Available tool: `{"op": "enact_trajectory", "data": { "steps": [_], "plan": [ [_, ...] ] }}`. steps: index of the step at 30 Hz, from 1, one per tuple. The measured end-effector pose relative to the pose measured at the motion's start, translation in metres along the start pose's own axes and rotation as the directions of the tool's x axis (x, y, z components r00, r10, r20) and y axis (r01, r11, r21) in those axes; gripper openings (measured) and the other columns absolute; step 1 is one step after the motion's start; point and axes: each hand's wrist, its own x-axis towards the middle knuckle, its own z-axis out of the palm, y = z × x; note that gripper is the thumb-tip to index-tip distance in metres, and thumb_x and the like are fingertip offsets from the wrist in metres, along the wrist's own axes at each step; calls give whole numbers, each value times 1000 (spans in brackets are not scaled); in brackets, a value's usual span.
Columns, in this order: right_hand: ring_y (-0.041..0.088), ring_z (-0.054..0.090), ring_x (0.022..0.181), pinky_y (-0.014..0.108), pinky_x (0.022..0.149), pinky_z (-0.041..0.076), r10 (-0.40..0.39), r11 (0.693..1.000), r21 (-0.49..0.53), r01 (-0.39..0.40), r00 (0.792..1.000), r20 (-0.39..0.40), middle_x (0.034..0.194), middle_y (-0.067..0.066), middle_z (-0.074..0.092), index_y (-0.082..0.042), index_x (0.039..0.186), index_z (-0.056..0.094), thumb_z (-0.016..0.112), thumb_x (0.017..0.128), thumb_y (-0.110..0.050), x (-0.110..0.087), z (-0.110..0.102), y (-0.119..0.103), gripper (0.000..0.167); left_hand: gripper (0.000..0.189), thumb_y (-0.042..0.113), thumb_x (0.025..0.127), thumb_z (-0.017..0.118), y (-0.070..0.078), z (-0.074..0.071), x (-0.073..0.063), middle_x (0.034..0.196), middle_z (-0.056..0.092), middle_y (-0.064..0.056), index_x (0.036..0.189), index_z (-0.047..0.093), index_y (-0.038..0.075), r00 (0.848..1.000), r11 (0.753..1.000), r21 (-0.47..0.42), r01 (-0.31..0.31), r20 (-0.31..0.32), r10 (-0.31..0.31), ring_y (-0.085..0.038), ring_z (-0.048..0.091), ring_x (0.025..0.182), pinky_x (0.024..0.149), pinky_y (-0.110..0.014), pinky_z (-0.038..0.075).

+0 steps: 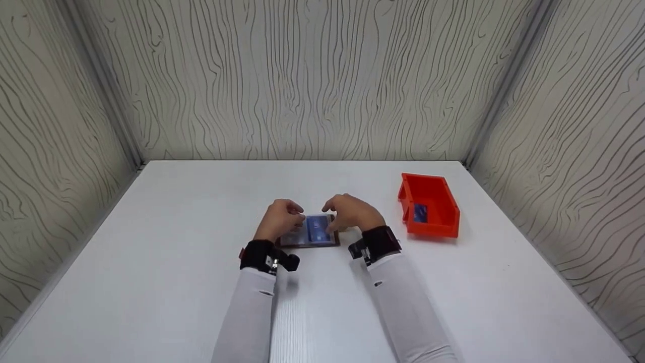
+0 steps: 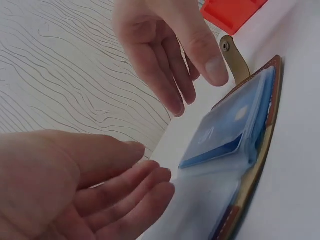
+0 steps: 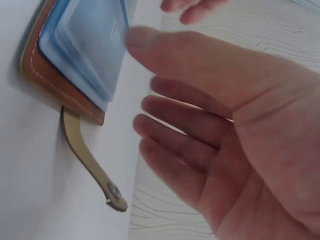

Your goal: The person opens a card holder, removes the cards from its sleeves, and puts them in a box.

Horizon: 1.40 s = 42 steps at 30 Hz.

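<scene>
An opened card wallet [image 1: 322, 243] lies on the white table between both hands. It has a brown stitched cover [image 3: 60, 95], clear plastic sleeves [image 2: 200, 200] and a strap with a snap [image 3: 80, 140] sticking out at the right side. A blue card [image 1: 318, 228] shows in the right-hand sleeves. My left hand [image 1: 280, 220] hovers at the wallet's left half, fingers loosely bent and holding nothing. Over the right half is my right hand [image 1: 355, 212], thumb apart from the relaxed fingers, nothing between them; in the right wrist view its thumb tip overlaps the sleeve's edge.
A red plastic bin [image 1: 431, 204] stands to the right on the table [image 1: 201, 282], with a dark blue card [image 1: 420, 213] inside. Wood-patterned panels [image 1: 322, 80] enclose the table at the back and sides. Each wrist carries a strapped camera.
</scene>
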Motion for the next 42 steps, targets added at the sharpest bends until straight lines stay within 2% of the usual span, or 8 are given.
{"op": "enact_trajectory", "data": {
  "steps": [7,16,19,22,26,29,36,42],
  "plan": [
    [21,68,110,46,104,59,27,998,-51,-23,998,65,128,7,80,-11,135,77,96,83,-26,0,5,-1,58,21,3,93,74,0,5,-5,96,82,-21,110,79,-9,993,992,-40,118,18,-118,-14,74,67,69,-27,66],
    [15,61,89,36,84,55,31,996,-91,-27,998,48,101,3,79,-9,114,83,98,80,-23,0,10,-6,40,36,4,90,70,-2,8,-7,90,81,-19,121,72,-15,987,983,-86,160,-16,-161,-11,70,61,63,-24,62],
    [16,59,89,36,84,53,36,997,-75,-32,998,47,99,2,77,-9,111,82,98,81,-22,-1,12,-6,36,39,5,91,69,-3,8,-6,91,82,-20,125,69,-14,985,981,-89,169,-17,-172,-11,70,61,62,-25,62],
    [18,61,95,40,93,57,36,998,-43,-34,999,40,107,3,78,-9,123,81,96,83,-21,-2,16,-3,44,40,7,91,70,-4,9,-4,99,82,-22,126,70,-13,984,983,-64,173,-24,-175,-11,70,63,64,-25,62],
    [23,66,118,48,115,54,41,999,18,-42,999,35,139,8,75,-12,142,73,93,87,-21,-4,19,3,59,40,9,91,72,-5,9,-3,107,81,-24,125,71,-12,985,985,-32,169,-33,-170,-11,70,66,67,-24,62],
    [26,62,135,51,124,48,43,997,69,-46,998,40,158,8,64,-14,148,68,91,90,-22,-5,21,7,63,37,9,91,72,-4,8,-4,105,82,-23,123,73,-12,986,986,-20,163,-38,-164,-11,71,66,67,-25,63],
    [27,59,141,52,126,46,35,996,84,-38,999,41,162,6,61,-15,150,66,91,90,-24,-7,23,13,65,38,9,93,73,-5,8,-3,105,82,-23,124,72,-13,987,987,-19,161,-24,-162,-12,73,70,69,-25,63],
    [28,60,142,51,125,47,-5,998,69,3,999,40,163,7,59,-12,151,65,89,92,-24,-7,26,15,65,35,6,94,73,-6,10,-2,90,82,-17,123,73,-12,983,981,-65,181,-17,-182,-11,70,62,62,-24,62]
  ]
}}
